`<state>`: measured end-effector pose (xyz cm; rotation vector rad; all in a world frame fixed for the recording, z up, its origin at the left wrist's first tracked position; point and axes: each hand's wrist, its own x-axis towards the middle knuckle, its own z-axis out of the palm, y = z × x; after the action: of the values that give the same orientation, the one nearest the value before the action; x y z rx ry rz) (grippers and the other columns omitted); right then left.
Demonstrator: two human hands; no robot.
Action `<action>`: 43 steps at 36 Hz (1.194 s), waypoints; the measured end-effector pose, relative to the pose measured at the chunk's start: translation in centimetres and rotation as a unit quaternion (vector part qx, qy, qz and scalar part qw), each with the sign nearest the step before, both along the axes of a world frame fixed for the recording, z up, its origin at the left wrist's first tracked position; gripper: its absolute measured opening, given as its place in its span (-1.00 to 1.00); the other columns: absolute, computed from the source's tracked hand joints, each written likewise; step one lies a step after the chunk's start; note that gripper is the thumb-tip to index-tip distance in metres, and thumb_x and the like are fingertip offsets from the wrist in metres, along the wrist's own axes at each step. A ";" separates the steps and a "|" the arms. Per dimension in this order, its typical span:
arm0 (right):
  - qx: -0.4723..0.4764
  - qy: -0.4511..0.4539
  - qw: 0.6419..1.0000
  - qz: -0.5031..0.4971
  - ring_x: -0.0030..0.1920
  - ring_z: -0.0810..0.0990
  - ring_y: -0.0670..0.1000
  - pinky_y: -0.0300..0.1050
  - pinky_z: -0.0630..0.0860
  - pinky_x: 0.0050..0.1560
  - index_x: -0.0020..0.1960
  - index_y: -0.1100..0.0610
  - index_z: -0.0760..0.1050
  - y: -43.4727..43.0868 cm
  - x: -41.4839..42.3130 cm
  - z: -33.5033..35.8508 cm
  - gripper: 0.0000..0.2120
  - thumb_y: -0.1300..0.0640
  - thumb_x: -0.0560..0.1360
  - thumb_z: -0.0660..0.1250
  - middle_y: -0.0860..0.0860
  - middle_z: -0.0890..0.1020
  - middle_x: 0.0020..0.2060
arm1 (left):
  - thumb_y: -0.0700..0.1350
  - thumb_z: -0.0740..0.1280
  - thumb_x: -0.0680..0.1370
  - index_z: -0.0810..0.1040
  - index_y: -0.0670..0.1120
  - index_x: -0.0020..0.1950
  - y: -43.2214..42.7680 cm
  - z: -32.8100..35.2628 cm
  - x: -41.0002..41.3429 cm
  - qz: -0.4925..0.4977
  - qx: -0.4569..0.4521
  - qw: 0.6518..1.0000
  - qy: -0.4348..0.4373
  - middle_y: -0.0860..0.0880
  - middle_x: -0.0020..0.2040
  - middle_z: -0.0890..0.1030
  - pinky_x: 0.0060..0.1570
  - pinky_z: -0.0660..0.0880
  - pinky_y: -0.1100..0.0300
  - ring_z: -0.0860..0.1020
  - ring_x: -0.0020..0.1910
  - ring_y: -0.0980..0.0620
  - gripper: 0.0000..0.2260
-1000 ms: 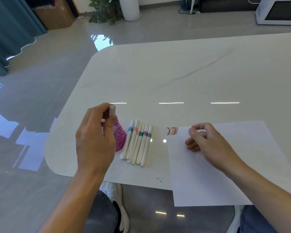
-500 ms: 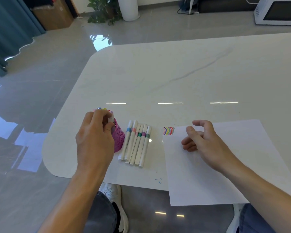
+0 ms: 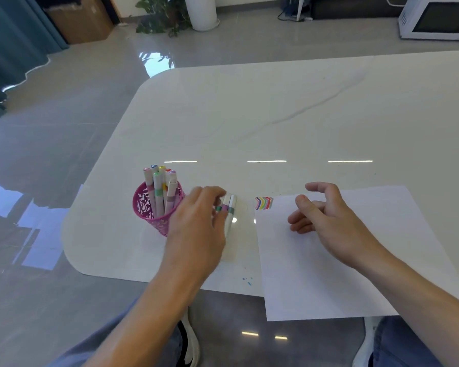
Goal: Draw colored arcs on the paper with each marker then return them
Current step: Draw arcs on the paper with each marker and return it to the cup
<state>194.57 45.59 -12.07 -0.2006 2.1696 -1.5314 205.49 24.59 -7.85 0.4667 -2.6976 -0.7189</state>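
L hand [image 3: 199,221] palm-down, fingers bent fwd — grip blurred; R hand [image 3: 326,215] loosely curled, holding nothing.

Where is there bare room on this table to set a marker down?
Far table beyond the pink mesh cup and paper is bare; so is the corner left of the cup. Crowded between cup and paper: the left hand lies over the loose markers, leaving a thin strip by the paper.

Left hand [image 3: 196,223] over loose markers [image 3: 231,207]; right hand [image 3: 326,215] relaxed above paper [image 3: 329,274].
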 end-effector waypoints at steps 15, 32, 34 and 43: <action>0.029 0.006 0.999 0.020 -0.17 0.73 -0.17 -0.18 0.54 0.00 0.40 -0.10 0.25 0.5 -0.2 0.5 -0.66 -0.11 0.68 0.25 -0.14 0.75 -0.15 | -0.07 0.30 0.60 0.44 -0.03 0.30 2.2 -3.4 -2.1 0.011 -0.102 0.976 -0.190 -0.02 0.23 0.51 -0.06 0.30 0.22 0.51 0.15 -0.05 -0.73; 0.051 -0.011 0.996 0.076 -0.17 0.73 -0.15 -0.15 0.62 0.02 0.04 -0.01 0.62 0.1 -0.2 0.3 -0.88 -0.01 0.65 0.33 -0.13 0.75 -0.17 | -0.03 0.37 0.51 0.43 0.16 0.31 4.0 -2.8 -2.4 -0.011 0.118 0.988 -0.102 0.20 -0.19 0.57 -0.27 0.45 0.35 0.55 -0.22 0.25 -0.62; 0.043 -0.008 0.996 0.076 -0.16 0.73 -0.12 -0.14 0.64 0.01 0.01 0.00 0.66 0.0 -0.2 0.4 -0.82 -0.05 0.66 0.33 -0.11 0.75 -0.16 | -0.02 0.40 0.50 0.43 0.18 0.30 4.6 -2.9 -2.4 -0.026 0.176 0.981 -0.084 0.20 -0.17 0.59 -0.26 0.53 0.31 0.58 -0.21 0.27 -0.61; 0.008 0.005 0.998 0.070 -0.11 0.75 0.05 0.18 0.65 0.16 -0.06 0.14 0.68 0.2 -0.2 1.0 -0.69 -0.07 0.65 0.33 0.03 0.75 -0.18 | 0.01 0.41 0.53 0.43 0.21 0.14 6.8 -2.9 -2.9 -0.100 0.206 0.972 -0.048 0.24 -0.12 0.58 -0.24 0.59 0.25 0.60 -0.17 0.22 -0.74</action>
<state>194.36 45.79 -11.02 -0.3474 2.1271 -1.4381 202.59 31.37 -10.77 0.3315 -2.7084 -1.3585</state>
